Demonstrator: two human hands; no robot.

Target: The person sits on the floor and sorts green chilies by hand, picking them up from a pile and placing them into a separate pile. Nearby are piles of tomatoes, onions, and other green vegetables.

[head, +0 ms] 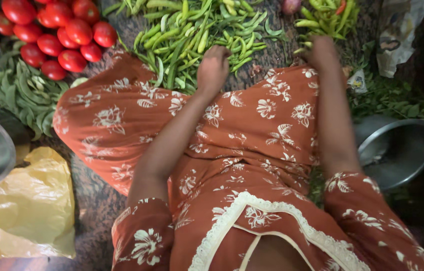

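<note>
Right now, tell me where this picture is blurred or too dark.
Head view: the right hand is motion-blurred by the chillies; the left hand on the green beans is sharper; the far right edge beyond the steel bowl sinks into shadow.

both arms bare, stretched forward and down over the lap. left hand [213, 68] knuckles up, fingers curled under into a loose fist. right hand [320, 52] reaches further out, slightly blurred, fingers bent downward; can't tell if they're closed on anything.
</note>
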